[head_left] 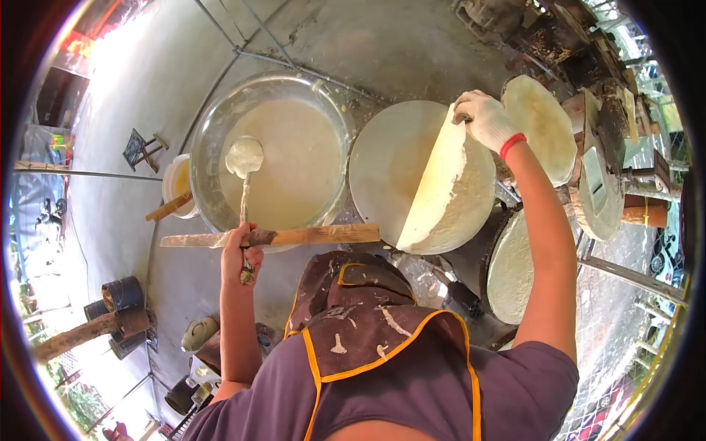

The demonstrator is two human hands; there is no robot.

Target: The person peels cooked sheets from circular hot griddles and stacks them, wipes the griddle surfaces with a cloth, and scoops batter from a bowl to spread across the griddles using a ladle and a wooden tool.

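My left hand point(241, 253), bare, is closed round the handle of a ladle point(245, 156) and a flat wooden stick point(327, 234). The ladle's bowl, coated with batter, is over a large metal basin point(206, 158) of pale batter point(294, 162). My right hand point(482, 121), in a white glove with a red cuff, pinches the upper edge of a thin pale sheet point(448, 198). That sheet is partly lifted and folded over on a round griddle point(386, 162); the griddle's left part is bare.
Another round sheet point(540, 128) lies at the upper right, and one more point(512, 268) below my right forearm. A white bucket point(176, 184) with a wooden handle stands left of the basin. Dark cylindrical containers point(123, 294) are at the lower left.
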